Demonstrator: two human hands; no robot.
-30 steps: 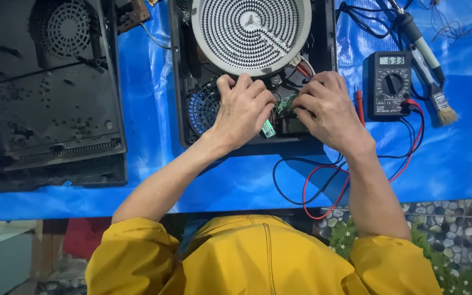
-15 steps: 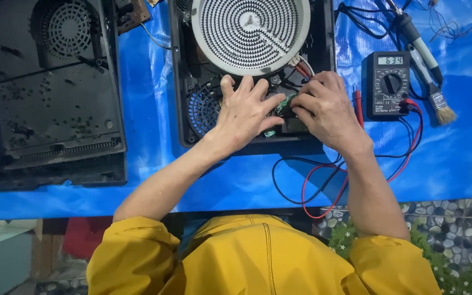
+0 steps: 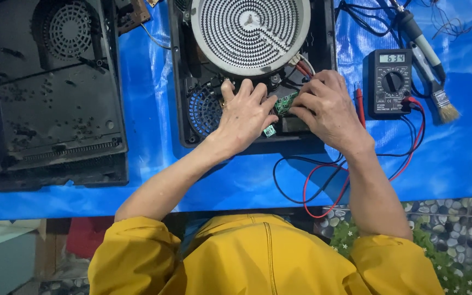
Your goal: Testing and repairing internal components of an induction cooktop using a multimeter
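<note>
An opened black cooker base lies on a blue sheet, with a round coiled heating plate at its top and a blue fan at its lower left. Both hands work at a small green circuit board inside the base. My left hand lies flat over the board's left part, fingers spread. My right hand pinches the board's right edge with its fingertips. Red and white wires run from the heating plate down toward the board.
A black digital multimeter sits right of the base, its red and black leads looping toward me. A soldering iron and a brush lie further right. The removed black cover rests at left.
My left hand has shifted slightly up and right over the board, its fingers spreading. My right hand stays on the board's right edge.
</note>
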